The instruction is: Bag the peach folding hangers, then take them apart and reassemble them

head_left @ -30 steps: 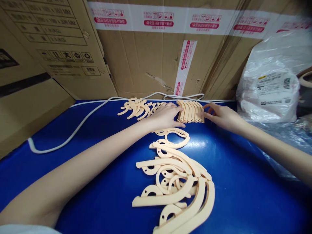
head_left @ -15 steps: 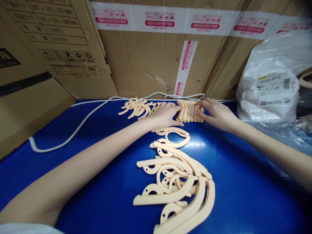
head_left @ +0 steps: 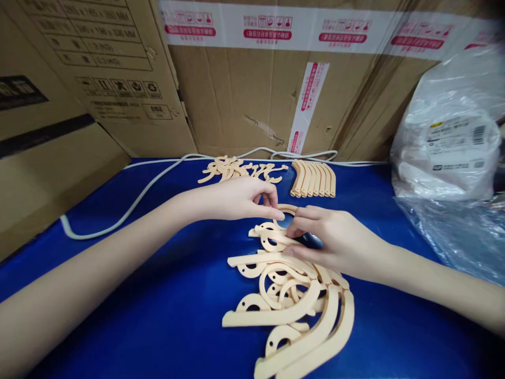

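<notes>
Several beige folding clothes-hanger pieces (head_left: 272, 318) lie in an overlapping pile on the blue table top, curved arms with round, holed ends. At the pile's far end my left hand (head_left: 244, 197) is closed, thumb and index finger pinched at the edge of a curved hanger piece (head_left: 287, 207). From the right my right hand (head_left: 335, 234) reaches over the same end, fingers curled and thumb low against the pieces; its fingertips partly hide what they grip. Beyond the hands stands a tidy row of curved hanger arms (head_left: 313, 179). Small loose hooks (head_left: 226, 167) lie heaped to its left.
Cardboard boxes (head_left: 236, 95) wall off the back and left. A white cable (head_left: 152, 184) runs along the table's rear and left side. On the right sits a clear plastic bag (head_left: 450, 137) with a labelled white package, and crumpled plastic film (head_left: 437, 231) lies before it.
Both hands have left the row of hanger arms and come nearer, to the far end of the pile. The right hand moved down and left. The view has shifted slightly.
</notes>
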Demonstrator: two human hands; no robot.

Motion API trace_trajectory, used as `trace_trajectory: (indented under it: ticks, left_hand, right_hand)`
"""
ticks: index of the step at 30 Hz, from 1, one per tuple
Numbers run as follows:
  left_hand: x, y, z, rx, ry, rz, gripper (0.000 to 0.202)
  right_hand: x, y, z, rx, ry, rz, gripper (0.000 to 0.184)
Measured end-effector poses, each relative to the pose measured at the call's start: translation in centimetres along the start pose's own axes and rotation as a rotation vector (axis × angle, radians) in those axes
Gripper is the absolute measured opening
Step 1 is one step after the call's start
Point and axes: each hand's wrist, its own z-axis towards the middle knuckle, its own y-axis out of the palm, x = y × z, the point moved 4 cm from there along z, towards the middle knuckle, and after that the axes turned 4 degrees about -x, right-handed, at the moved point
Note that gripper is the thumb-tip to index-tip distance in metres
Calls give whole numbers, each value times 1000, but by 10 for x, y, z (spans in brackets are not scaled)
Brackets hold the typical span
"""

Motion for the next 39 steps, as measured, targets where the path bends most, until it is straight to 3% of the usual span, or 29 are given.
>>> trace_trajectory:
  ticks: [2, 4, 7, 12, 15, 17, 19, 22, 25, 28, 31, 33, 35, 37, 39]
  left_hand:
    - [-1, 1, -8, 30, -13, 14, 35]
    - [-1, 2, -17, 66, -22, 25, 38]
    - [-1, 2, -31, 50, -72, 16, 42]
    - [-6, 3, -44, 55, -182, -1, 40]
    - [-10, 1, -43, 127, -165, -41, 38]
    - [-13, 0, -42, 160, -155, -165, 39]
    - [-16, 0, -42, 156, -170, -413, 45]
    - [-11, -4, -42, 163, -121, -784, 48]
    - [3, -24, -38, 378, -33, -783, 27]
    - [18, -50, -30, 624, 3, -617, 29]
    - [28, -69, -20, 724, 39, -522, 32]
    - [27, -74, -11, 724, 39, -519, 33]
    - [24, -72, -4, 702, 26, -458, 33]
    - [21, -66, 2, 684, 13, -278, 34]
    - [17, -56, 6, 664, -5, -45, 34]
  right_hand:
    - [1, 3, 1, -15, 59, 43, 23]
    - [1, -1, 0, 63, 97, 48, 23]
    - [-8, -6, -2, 137, 20, -17, 31]
    - [-37, 12, 15, 6, -190, -103, 34]
    - [-41, 18, 31, -63, -174, -5, 23]
    - [-36, 14, 38, -75, -74, 173, 24]
    - [-28, 3, 41, -10, 71, 404, 30]
    - [-16, -20, 41, 218, 192, 663, 36]
    - [-11, -45, 43, 370, 218, 698, 39]
    - [-10, -77, 47, 516, 213, 454, 30]
    - [-14, -103, 52, 585, 167, -73, 21]
    - [-14, -110, 57, 541, 171, -415, 24]
    - [-6, -108, 63, 447, 193, -621, 30]
    - [6, -100, 67, 328, 177, -665, 32]
    - [18, -91, 68, 238, 99, -561, 29]
